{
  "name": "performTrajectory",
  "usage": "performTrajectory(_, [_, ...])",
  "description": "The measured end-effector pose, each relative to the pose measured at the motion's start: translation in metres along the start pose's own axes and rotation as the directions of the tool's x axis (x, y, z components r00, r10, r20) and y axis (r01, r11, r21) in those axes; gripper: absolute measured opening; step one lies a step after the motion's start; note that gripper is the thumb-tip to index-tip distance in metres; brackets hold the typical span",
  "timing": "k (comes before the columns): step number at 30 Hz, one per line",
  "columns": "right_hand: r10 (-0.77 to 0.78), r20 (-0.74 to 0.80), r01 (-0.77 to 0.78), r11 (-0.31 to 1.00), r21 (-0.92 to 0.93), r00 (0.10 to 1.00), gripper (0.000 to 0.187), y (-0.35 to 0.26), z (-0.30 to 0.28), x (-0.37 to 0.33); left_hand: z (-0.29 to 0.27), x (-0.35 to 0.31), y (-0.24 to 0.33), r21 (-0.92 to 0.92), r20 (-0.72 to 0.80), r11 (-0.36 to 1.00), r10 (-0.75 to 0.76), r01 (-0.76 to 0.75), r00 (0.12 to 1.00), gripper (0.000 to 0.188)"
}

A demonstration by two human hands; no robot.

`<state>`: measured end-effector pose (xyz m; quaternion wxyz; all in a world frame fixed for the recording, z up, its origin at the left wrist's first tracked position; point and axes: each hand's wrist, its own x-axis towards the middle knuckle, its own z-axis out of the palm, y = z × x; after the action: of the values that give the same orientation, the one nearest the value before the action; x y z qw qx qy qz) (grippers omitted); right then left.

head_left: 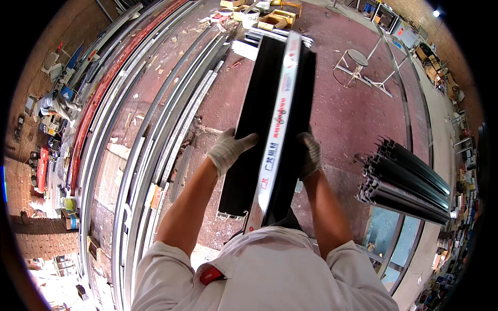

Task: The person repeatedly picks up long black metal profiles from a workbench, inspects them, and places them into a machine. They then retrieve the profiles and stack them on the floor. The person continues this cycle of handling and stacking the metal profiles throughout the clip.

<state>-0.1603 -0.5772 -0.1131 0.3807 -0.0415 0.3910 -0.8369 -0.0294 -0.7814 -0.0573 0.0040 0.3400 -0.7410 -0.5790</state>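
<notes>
Held upright in front of my body are long black metal profiles (252, 103), side by side. A silvery-white strip with printed lettering (276, 124) runs lengthwise down their middle. My left hand (231, 150), in a pale striped work glove, grips the left edge, thumb across the black face. On the opposite edge my right hand (310, 155), gloved the same way, is closed, with most of its fingers hidden behind the profiles. The lower end of the left profile shows a pale cut section, close to my white shirt (280, 269).
A stack of black profiles (407, 179) rests at the right over a glass-paned frame (384, 228). Long metal bars (168, 111) and a red bar (116, 65) lie along the left floor. Ahead stand a round stool (358, 57), a white bucket (250, 18) and cardboard boxes (272, 22).
</notes>
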Motion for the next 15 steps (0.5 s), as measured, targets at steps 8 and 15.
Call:
performTrajectory(8, [0.096, 0.039, -0.098, 0.995, 0.032, 0.995, 0.078, 0.011, 0.012, 0.173, -0.031, 0.165, -0.035, -0.135, 0.018, 0.987, -0.082, 0.084, 0.996, 0.082])
performTrajectory(15, [0.278, -0.108, -0.277, 0.96, 0.029, 0.954, 0.071, -0.029, -0.019, 0.318, -0.018, 0.298, 0.037, -0.339, 0.169, 0.822, -0.425, 0.457, 0.889, 0.045])
